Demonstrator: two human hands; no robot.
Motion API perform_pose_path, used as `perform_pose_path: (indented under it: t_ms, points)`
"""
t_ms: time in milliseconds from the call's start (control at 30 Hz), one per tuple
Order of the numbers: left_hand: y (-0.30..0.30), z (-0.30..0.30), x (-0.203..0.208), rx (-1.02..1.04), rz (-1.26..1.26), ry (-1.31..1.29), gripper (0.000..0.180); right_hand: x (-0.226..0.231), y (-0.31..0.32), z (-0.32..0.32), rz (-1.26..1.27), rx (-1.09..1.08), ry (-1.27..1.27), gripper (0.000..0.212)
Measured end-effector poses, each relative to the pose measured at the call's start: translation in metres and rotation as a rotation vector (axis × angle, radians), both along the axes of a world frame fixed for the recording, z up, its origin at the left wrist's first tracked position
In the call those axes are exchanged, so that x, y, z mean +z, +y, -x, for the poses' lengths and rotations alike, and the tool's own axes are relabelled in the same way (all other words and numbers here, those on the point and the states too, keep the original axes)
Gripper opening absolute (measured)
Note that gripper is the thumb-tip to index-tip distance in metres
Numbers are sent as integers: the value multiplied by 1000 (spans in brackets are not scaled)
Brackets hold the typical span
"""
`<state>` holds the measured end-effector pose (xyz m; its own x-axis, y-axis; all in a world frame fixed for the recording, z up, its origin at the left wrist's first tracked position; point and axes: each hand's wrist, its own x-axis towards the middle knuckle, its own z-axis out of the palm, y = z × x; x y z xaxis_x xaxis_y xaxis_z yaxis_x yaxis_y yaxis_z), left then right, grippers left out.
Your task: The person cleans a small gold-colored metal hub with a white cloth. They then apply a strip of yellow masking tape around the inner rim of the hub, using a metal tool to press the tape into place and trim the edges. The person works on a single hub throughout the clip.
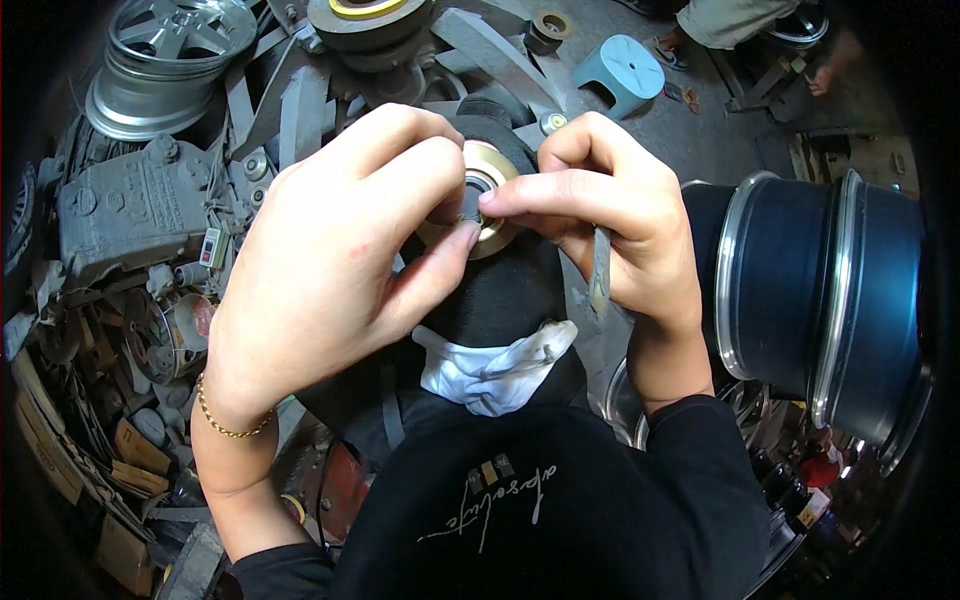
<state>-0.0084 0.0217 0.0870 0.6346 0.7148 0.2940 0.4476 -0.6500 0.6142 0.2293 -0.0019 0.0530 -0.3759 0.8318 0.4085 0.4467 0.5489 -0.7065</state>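
A round gold-coloured metal part (487, 243) with a dark-rimmed central bore rests over my lap, partly covered by my fingers. My left hand (320, 250) reaches over its left side, thumb and forefinger pinched together at the edge of the bore. Whatever lies between those fingertips is too small to make out. From the right, my right hand (625, 205) touches the inner rim with a fingertip. Its curled fingers also hold a flat grey strip (600, 270), smeared along its length, pointing down. Below the part, a crumpled white cloth (490, 375) lies on my lap.
Silver alloy wheels (165, 70) stand at the far left, above a grey metal casing (135, 210). Large dark wheel rims (790, 290) are close on my right. A blue stool (620, 75) stands ahead, near another person's leg (730, 20). Cluttered parts fill the lower left.
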Motion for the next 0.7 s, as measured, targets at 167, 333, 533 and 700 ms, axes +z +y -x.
perform_pose_path:
  t_ms: [167, 333, 533, 700]
  points:
    - [0, 0, -2, 1, -19, -10, 18, 0, 0, 0, -11, 3, -2, 32]
    - [0, -2, -2, 22, -11, -13, 18, -1, -1, 0, 18, 0, 17, 32]
    - [0, -3, -4, 39, -3, -22, 19, -1, 4, -2, -21, 46, 27, 32]
    - [0, -3, -4, 44, -3, -16, 23, 2, 4, -1, 68, -46, 92, 44]
